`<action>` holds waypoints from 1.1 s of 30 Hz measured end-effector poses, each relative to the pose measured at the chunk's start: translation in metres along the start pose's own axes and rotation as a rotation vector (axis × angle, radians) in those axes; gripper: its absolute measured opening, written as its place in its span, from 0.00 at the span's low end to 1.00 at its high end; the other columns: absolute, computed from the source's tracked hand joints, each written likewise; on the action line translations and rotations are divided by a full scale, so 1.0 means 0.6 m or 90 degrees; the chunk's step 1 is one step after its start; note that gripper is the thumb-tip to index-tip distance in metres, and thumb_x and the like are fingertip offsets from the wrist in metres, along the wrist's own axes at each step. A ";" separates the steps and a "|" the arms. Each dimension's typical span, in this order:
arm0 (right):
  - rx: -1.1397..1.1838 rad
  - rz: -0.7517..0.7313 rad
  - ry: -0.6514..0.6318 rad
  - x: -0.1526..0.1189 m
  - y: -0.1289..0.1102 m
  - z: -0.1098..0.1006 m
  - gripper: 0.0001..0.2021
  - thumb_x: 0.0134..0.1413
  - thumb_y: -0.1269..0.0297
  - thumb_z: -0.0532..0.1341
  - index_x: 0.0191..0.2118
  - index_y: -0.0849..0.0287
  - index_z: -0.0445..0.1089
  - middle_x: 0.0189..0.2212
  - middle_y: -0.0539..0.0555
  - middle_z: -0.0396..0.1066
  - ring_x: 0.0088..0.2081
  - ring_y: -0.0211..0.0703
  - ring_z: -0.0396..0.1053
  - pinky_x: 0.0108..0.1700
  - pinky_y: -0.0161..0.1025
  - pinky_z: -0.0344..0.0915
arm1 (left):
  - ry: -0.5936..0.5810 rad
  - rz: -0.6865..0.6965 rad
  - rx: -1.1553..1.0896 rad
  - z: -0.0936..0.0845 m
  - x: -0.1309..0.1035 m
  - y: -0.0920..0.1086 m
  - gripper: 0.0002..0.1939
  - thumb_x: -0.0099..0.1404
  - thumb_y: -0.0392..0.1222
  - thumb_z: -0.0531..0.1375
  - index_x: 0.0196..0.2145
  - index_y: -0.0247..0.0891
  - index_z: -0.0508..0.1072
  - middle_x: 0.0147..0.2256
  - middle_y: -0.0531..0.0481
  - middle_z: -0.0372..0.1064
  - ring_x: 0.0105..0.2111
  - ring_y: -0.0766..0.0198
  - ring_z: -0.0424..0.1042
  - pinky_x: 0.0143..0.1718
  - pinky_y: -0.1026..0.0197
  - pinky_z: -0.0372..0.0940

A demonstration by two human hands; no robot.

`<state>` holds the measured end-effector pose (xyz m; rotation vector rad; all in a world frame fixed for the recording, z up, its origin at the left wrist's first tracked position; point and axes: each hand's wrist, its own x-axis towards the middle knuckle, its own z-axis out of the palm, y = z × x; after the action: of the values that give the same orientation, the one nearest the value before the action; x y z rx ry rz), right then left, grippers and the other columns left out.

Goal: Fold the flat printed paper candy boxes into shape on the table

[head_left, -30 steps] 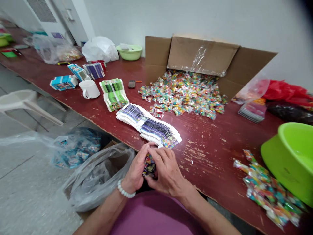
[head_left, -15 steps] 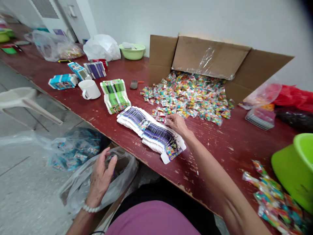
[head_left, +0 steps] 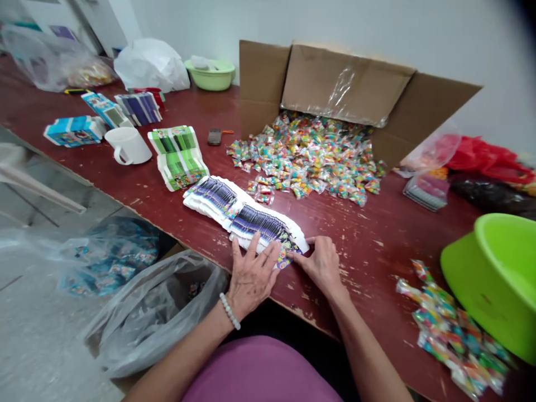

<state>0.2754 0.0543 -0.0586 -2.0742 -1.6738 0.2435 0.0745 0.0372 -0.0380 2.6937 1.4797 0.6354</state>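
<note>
A fanned row of flattened purple candy boxes (head_left: 260,222) lies along the table's near edge, overlapping and showing white flaps. My left hand (head_left: 252,279), with a beaded bracelet at the wrist, rests fingers outspread on the row's near end. At the corner of the end box, my right hand (head_left: 321,263) has its thumb and forefinger closed on the printed edge. Just beyond the row is a heap of small wrapped candies (head_left: 310,153), spilling from an open cardboard box (head_left: 347,84).
Left of the row are a banded green box stack (head_left: 178,156), a white mug (head_left: 128,146) and blue box bundles (head_left: 75,132). An open plastic bag (head_left: 154,318) sits below the table edge. At right, a green basin (head_left: 489,279) stands beside wrapped candies (head_left: 452,329).
My right hand has come back from the candies to the row's near end. My left hand has risen from over the bag onto the boxes. The view has shifted slightly right.
</note>
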 end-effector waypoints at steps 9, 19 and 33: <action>0.726 0.126 -0.113 -0.017 -0.016 -0.071 0.16 0.48 0.52 0.69 0.32 0.57 0.68 0.27 0.50 0.72 0.28 0.39 0.66 0.31 0.36 0.63 | 0.051 -0.132 -0.307 -0.056 0.004 0.014 0.26 0.67 0.48 0.58 0.60 0.37 0.67 0.56 0.39 0.70 0.61 0.45 0.62 0.65 0.36 0.43; 0.955 0.075 -0.348 -0.077 -0.105 -0.131 0.11 0.55 0.56 0.67 0.39 0.55 0.68 0.23 0.45 0.67 0.15 0.29 0.57 0.16 0.28 0.54 | -0.507 -0.244 -1.222 -0.112 -0.010 0.042 0.22 0.52 0.56 0.69 0.33 0.33 0.78 0.32 0.42 0.76 0.31 0.56 0.76 0.38 0.57 0.68; 0.838 0.065 -0.252 -0.124 -0.116 -0.102 0.13 0.55 0.54 0.65 0.28 0.59 0.69 0.19 0.47 0.67 0.20 0.36 0.66 0.23 0.34 0.65 | -0.274 -0.363 -1.000 -0.105 -0.015 0.041 0.14 0.59 0.48 0.66 0.33 0.33 0.76 0.29 0.48 0.75 0.28 0.61 0.74 0.33 0.59 0.70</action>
<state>0.2217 -0.0214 0.0161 -1.0899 -1.0125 1.4062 0.0679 0.0045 0.0217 1.0483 0.8396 0.6474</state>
